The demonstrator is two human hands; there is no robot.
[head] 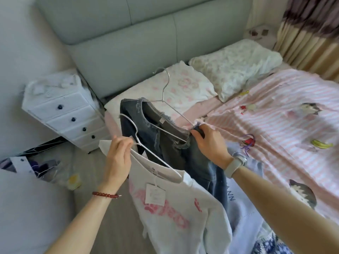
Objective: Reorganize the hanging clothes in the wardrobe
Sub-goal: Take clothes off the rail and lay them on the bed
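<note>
A dark denim top [165,143] with a frayed neckline hangs on a silver wire hanger [166,99] above the edge of the bed [286,125]. The right hand [209,143] has its grip closed on the top's shoulder at the hanger's end. Just in front, a white sweatshirt [179,213] with pink print and a paper tag [155,194] hangs on a white hanger [145,143], whose neck the left hand [117,160] pinches. A red bead bracelet [105,195] circles the left wrist, a watch [235,163] the right. Beyond stand a white drawer unit [62,114], pillows [236,66] and a padded headboard [119,43].
</note>
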